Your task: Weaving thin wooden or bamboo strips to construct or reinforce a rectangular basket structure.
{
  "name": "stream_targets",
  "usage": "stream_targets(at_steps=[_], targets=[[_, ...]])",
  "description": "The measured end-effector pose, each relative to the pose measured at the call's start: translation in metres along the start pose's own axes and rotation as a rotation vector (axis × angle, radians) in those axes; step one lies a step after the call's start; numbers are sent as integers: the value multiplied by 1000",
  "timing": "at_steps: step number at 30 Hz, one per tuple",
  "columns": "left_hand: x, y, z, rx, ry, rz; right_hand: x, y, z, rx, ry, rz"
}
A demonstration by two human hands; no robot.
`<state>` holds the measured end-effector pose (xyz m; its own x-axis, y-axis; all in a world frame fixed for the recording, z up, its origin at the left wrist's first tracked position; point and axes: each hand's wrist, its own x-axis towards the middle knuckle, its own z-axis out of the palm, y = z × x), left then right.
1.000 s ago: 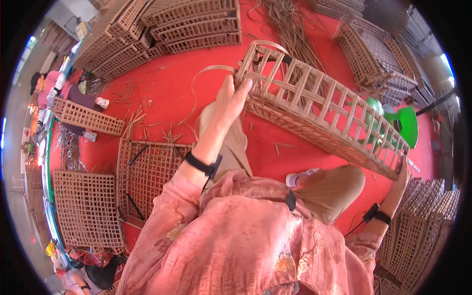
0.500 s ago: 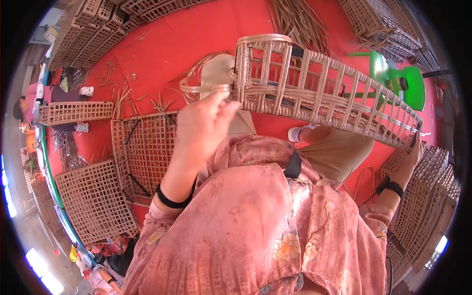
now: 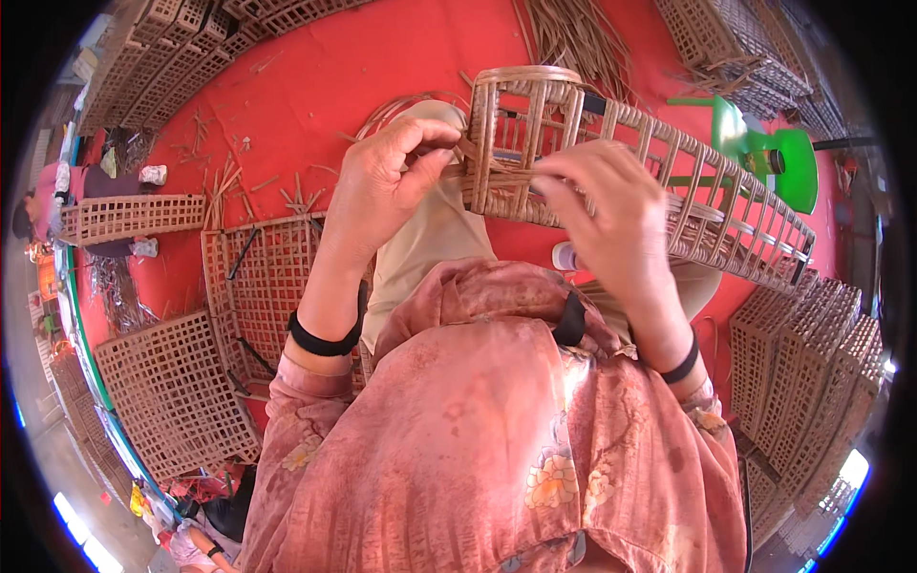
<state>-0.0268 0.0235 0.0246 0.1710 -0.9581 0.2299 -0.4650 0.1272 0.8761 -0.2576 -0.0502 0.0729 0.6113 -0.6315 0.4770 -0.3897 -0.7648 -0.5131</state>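
Note:
A long wicker basket frame (image 3: 659, 143) of brown cane lies tilted across my lap, its tall rounded end towards the left. At that end my left hand (image 3: 396, 177) pinches a thin cane strip (image 3: 465, 146), thumb and forefinger pressed near the corner post. My right hand (image 3: 607, 205) is over the near side of the frame. Its thumb and fingertips close at the horizontal cane strands between the uprights, and the back of the hand hides part of the weave. A loop of loose cane curves behind my left hand.
Finished woven panels (image 3: 177, 396) and a shallow basket (image 3: 277, 286) lie on the red floor at left. Stacked baskets (image 3: 802, 353) stand at right. A green stool (image 3: 798, 172) and a cane bundle (image 3: 573, 43) are beyond the frame. Another person (image 3: 115, 191) sits far left.
My right hand has left the frame's far right end and come to its left part. My left hand has shifted slightly at the corner, and the loose loop has moved.

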Motion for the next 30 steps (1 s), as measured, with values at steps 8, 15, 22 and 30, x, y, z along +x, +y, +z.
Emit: stream_targets(at_steps=[8, 15, 22, 30], targets=[[6, -35, 5, -735, -159, -403, 11, -7, 26, -226, -126, -68], [15, -66, 31, -592, -58, 5, 14, -9, 26, -277, -240, -40], [21, -65, 33, -608, 38, 207, 7, -14, 38, -283, -179, -14], [29, -56, 25, 46, 256, 662, 13, -15, 38, -395, -211, 37]])
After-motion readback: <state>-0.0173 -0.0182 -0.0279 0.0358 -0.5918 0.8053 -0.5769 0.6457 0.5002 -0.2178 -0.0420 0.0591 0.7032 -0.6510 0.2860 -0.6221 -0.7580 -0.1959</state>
